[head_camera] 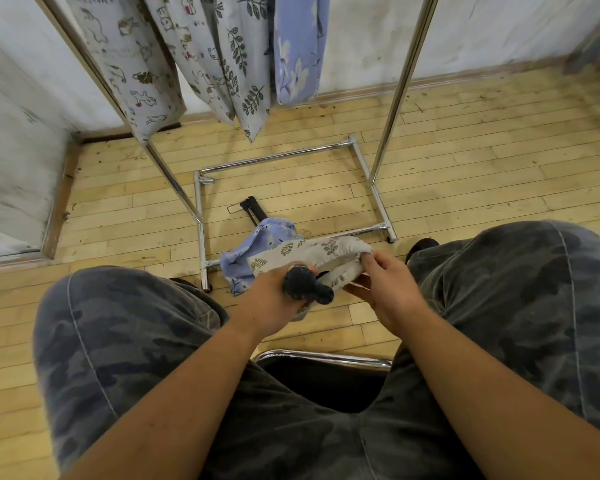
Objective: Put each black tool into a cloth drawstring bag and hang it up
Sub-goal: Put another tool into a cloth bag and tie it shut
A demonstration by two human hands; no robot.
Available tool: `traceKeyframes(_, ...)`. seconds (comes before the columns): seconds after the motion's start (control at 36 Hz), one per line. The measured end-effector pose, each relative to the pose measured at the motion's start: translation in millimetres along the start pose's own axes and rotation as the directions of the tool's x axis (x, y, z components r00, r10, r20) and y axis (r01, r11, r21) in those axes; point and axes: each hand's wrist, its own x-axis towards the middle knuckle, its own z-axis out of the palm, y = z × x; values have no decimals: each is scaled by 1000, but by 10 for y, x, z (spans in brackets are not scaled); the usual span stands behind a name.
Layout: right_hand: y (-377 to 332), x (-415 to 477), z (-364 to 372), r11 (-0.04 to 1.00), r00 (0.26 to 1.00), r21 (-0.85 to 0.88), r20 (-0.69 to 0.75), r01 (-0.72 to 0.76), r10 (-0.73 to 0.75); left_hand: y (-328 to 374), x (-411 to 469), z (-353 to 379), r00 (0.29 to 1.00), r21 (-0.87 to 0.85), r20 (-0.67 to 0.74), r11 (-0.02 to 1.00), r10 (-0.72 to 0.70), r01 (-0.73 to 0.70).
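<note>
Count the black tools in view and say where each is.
2. One black tool is in the left hand at the leaf-print bag; the second tool lies on the floor behind the blue bag. Hanging bags may hide more.

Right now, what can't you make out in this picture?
- Head view, top edge: the hanging bags are cut off, so what holds them is unseen.
- Head view: the second black tool on the floor runs under the blue floral bag, hiding its near end.
- Head view: the left hand and the leaf-print bag cover the front of the held black tool.
- Head view: the right hand hides part of that bag's mouth.
</note>
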Motion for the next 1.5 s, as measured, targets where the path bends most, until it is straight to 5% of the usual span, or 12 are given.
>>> traceKeyframes(0.39, 100, 7, 39, 998, 977, 52, 211, -25, 13, -86, 46, -22, 996, 65, -15, 993, -93, 94)
traceKeyframes(0.64, 118, 41, -77, 972, 993, -204, -8, 117, -121, 39, -10, -61, 980, -34, -186, 998, -66, 60)
traceKeyframes(0.86, 153, 70, -97, 888, 954, -421, -140, 185, -265, -10, 47, -151, 880, -179, -350, 945, -321, 274)
traceKeyframes(0.97, 167, 112, -118, 870, 926, -462, -221, 176, -305, -51, 22, -183, 852, -253, -386, 929, -353, 270)
traceKeyframes(1.14, 217, 198, -182, 899, 926, -427, -289, 100, -241, -79, 51, -201, 830, -364, -390, 895, -399, 259)
traceKeyframes(1.5, 181, 196, -138, 962, 947, -254, -273, 97, -167, -58, 40, -219, 876, -183, -375, 951, -302, 250)
